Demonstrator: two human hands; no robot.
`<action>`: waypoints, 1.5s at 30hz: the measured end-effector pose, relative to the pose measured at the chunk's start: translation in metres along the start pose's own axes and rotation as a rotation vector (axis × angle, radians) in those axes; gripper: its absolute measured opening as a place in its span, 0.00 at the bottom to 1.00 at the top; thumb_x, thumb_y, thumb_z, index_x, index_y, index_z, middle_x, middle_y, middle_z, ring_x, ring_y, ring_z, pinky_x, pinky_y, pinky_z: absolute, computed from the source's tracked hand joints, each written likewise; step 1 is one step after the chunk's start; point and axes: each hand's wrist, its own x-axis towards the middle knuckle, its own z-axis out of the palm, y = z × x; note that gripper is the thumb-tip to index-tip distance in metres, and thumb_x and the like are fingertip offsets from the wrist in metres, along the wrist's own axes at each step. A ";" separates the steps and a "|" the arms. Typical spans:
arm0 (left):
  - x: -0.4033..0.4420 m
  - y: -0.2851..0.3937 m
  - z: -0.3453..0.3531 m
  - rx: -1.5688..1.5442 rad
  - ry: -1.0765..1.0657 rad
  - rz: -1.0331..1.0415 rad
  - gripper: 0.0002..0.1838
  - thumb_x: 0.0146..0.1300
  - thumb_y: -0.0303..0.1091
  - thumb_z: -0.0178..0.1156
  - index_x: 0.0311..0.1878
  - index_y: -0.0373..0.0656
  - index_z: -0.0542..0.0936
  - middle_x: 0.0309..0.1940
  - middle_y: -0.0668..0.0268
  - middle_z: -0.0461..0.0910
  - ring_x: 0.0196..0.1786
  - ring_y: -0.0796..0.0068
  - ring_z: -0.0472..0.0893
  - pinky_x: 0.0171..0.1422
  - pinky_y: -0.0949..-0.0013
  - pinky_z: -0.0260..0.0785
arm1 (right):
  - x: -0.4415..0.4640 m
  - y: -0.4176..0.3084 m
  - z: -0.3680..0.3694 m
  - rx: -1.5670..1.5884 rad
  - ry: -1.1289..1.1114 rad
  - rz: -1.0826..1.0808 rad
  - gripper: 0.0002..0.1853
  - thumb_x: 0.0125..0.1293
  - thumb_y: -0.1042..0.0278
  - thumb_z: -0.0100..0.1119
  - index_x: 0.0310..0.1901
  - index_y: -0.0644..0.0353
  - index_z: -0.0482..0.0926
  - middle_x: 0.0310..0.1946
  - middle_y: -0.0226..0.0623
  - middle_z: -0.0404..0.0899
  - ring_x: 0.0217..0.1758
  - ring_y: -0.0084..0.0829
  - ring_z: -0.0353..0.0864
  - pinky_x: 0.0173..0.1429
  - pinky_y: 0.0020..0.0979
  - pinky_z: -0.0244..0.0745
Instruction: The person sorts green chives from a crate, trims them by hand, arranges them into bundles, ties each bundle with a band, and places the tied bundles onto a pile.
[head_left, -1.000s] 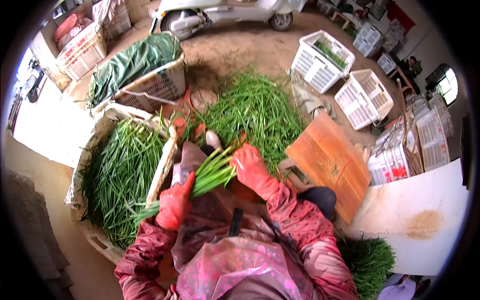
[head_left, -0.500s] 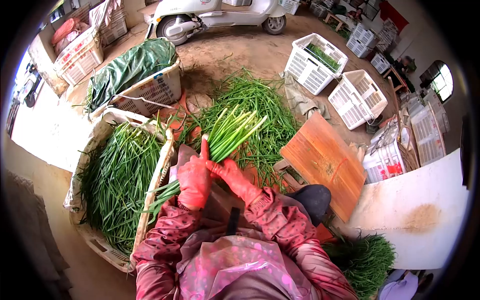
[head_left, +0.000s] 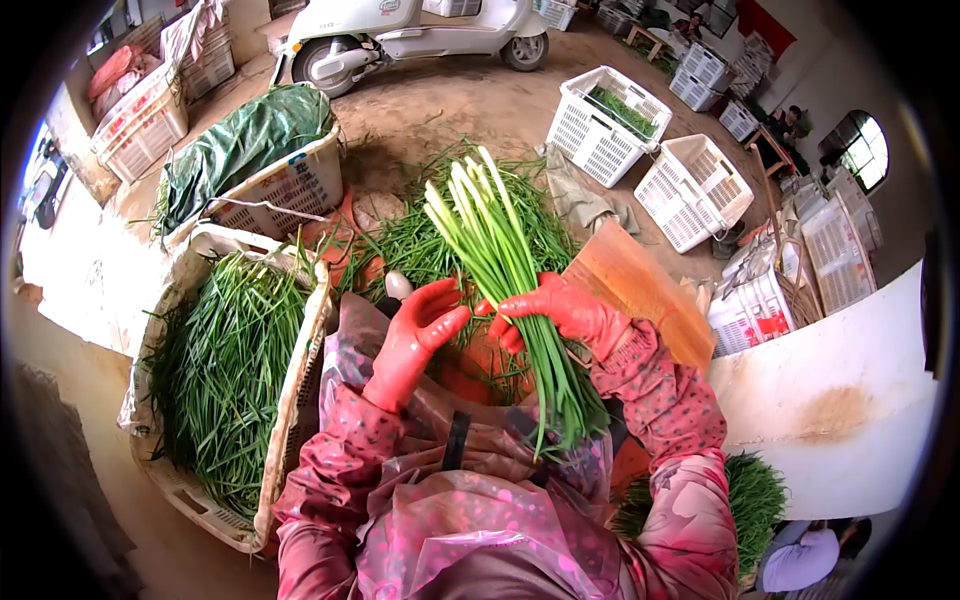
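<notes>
One bundle of long green stalks (head_left: 515, 265) stands out from where I watch, held up before the seated person's lap, in front of the loose heap of greens (head_left: 405, 240) on the floor. The right hand (head_left: 555, 308), in a red glove, grips it around the middle, thumb laid across the near side. The pale ends slant up toward the far left, and the darker leaves droop toward the near right, over the clear pink-spotted apron (head_left: 480, 525). The left hand (head_left: 418, 335), gloved in red too, is loose and unclenched just beside the bundle, its fingers curved and parted from the thumb.

To the left I see a big pale basket (head_left: 290, 400) filled with long leaves (head_left: 230, 370), and beyond it a crate (head_left: 300, 183) covered by a green tarp (head_left: 250, 140). On the right a wooden board (head_left: 645, 290) leans at a slant, partly behind the right arm. Farther back on that side sit two white crates, one holding some greens (head_left: 622, 112) and one tipped at an angle (head_left: 690, 190). A pale scooter (head_left: 400, 42) is parked at the far side. Near right, another heap of fine leaves (head_left: 755, 495) lies beside the sleeve.
</notes>
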 end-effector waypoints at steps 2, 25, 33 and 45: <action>0.006 -0.003 0.011 -0.304 -0.234 -0.004 0.32 0.63 0.48 0.63 0.62 0.35 0.69 0.54 0.60 0.76 0.54 0.70 0.78 0.59 0.67 0.70 | -0.011 0.002 0.013 -0.098 -0.063 0.120 0.21 0.67 0.58 0.61 0.55 0.65 0.77 0.40 0.42 0.83 0.37 0.30 0.85 0.43 0.30 0.82; -0.008 -0.051 0.016 -0.636 -0.296 -0.432 0.14 0.63 0.31 0.58 0.49 0.35 0.76 0.37 0.55 0.82 0.39 0.60 0.84 0.50 0.56 0.79 | 0.054 0.046 0.011 -1.572 0.346 -1.088 0.06 0.57 0.66 0.61 0.37 0.53 0.80 0.25 0.34 0.78 0.28 0.39 0.79 0.32 0.39 0.73; -0.001 -0.044 0.026 -0.655 -0.425 -0.427 0.34 0.63 0.33 0.58 0.71 0.39 0.60 0.38 0.56 0.80 0.39 0.62 0.82 0.53 0.53 0.76 | 0.083 -0.001 -0.026 -0.888 0.326 -0.614 0.14 0.69 0.58 0.54 0.50 0.52 0.82 0.37 0.32 0.84 0.40 0.28 0.82 0.47 0.29 0.76; 0.039 -0.050 0.003 -0.925 -0.308 -0.336 0.19 0.64 0.32 0.59 0.57 0.41 0.72 0.45 0.58 0.78 0.51 0.55 0.79 0.59 0.49 0.72 | 0.067 0.043 0.009 -0.200 0.298 -0.303 0.31 0.66 0.59 0.63 0.67 0.60 0.65 0.60 0.44 0.74 0.58 0.32 0.77 0.61 0.33 0.72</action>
